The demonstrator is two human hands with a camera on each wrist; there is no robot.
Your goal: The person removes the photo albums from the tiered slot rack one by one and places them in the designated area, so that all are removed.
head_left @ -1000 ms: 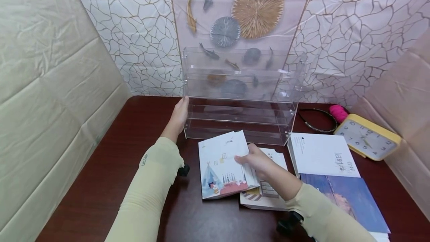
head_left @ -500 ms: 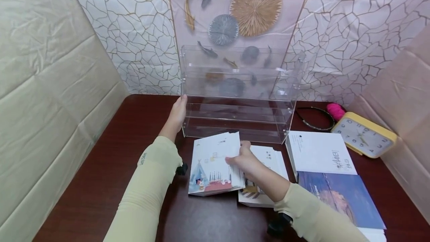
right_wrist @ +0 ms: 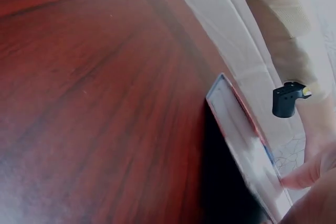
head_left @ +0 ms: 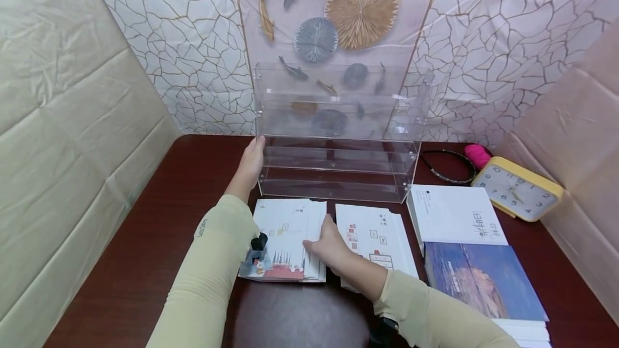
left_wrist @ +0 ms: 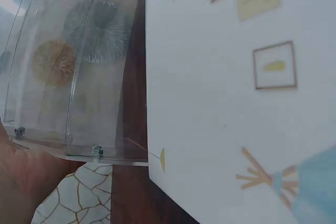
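Note:
My left hand (head_left: 250, 164) holds the left side of a clear acrylic shelf (head_left: 333, 164) with several tiers, its fingers mostly hidden behind the panel. In the left wrist view the palm lies along the shelf's edge. At the front of the shelf, my right hand (head_left: 333, 250) grips the right edge of a white illustrated book (head_left: 285, 224), thumb over the top pages. A blue tent is drawn on its cover. The right wrist view shows this book (right_wrist: 244, 140) edge-on, tilted, with dark shadow beneath. A similar white book (head_left: 374, 232) lies just right of that hand.
Further right, a thick white book (head_left: 456, 214) lies beside a blue-covered book (head_left: 479, 278) that rests on more white ones. Behind them are a yellow clock (head_left: 517, 189), a black hoop (head_left: 450, 168) and a pink bundle (head_left: 477, 156). A patterned wall sheet hangs behind the shelf.
My right hand has carried the illustrated book left, away from the other white book, which now shows more fully. The left hand has stayed on the shelf's side.

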